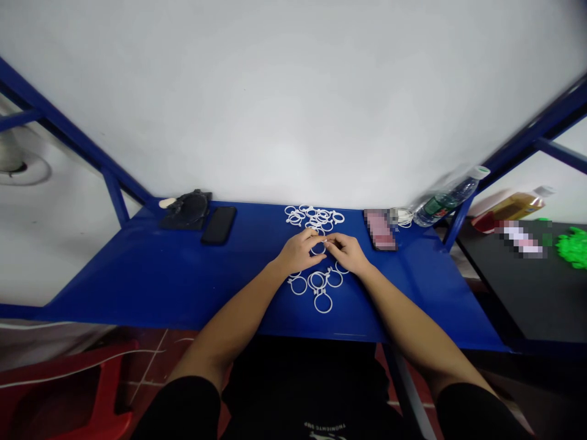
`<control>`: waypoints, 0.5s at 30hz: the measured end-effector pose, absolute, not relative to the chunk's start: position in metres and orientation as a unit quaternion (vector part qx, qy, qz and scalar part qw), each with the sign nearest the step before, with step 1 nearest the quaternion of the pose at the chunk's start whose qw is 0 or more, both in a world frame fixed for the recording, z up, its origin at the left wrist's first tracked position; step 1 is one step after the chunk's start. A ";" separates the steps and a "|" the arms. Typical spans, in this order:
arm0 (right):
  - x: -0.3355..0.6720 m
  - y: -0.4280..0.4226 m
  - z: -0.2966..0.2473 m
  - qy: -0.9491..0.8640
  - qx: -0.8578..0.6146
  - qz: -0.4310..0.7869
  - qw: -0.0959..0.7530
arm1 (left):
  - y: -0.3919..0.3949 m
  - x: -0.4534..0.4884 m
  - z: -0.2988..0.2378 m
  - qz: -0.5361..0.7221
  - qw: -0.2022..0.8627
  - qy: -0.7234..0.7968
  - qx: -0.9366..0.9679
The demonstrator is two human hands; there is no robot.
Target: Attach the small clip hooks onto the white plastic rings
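White ring (318, 248) at ctr of frame, just above blue table (160, 275), pinched on both sides: left hand (298, 252) closed on its left edge, right hand (351, 252) closed on its right edge, fingertips nearly meeting over the top. Round, so no real long axis; seen as a flattish oval, wider left-right than up-down, open face turned up toward camera. Tab or joint on it too small to make out; upper rim partly hidden by fingers. Exact tilt vs. tabletop: cannot tell. Loose ring pile (314, 216) just above the hands in frame, tangled, count unclear. Row of rings (321, 284) just below the hands, some part-covered by wrists. Black phone (219, 225) and dark lumpy object (186, 209) left of ctr, latter hard to identify. Blurred-out phone (380, 229) and water bottle (447, 201) right of ctr, bottle lying tilted, cap toward upper right.
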State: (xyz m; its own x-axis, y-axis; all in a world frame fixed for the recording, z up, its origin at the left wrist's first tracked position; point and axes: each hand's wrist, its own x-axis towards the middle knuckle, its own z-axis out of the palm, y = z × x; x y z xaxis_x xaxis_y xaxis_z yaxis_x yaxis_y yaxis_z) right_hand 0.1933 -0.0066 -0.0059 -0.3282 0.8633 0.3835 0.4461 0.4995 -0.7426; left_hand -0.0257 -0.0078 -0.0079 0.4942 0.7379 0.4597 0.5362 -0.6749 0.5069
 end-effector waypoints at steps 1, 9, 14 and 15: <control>0.193 -0.007 -0.006 -0.769 -0.425 0.266 0.397 | -0.008 -0.025 -0.008 0.332 0.152 0.368 0.855; 0.194 -0.006 -0.007 -0.760 -0.414 0.297 0.404 | -0.010 -0.021 -0.007 0.333 0.166 0.351 0.859; 0.194 -0.008 -0.005 -0.769 -0.403 0.297 0.398 | -0.011 -0.021 -0.004 0.331 0.180 0.381 0.844; 0.194 -0.008 -0.005 -0.771 -0.401 0.295 0.397 | -0.012 -0.022 -0.004 0.330 0.181 0.385 0.843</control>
State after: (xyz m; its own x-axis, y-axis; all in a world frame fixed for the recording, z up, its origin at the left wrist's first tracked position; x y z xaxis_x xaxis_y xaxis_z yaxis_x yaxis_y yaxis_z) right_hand 0.1940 -0.0085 -0.0046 -0.3621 0.8534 0.3750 0.3840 0.5031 -0.7742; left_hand -0.0216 -0.0117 -0.0036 0.4866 0.7679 0.4166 0.5289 -0.6385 0.5592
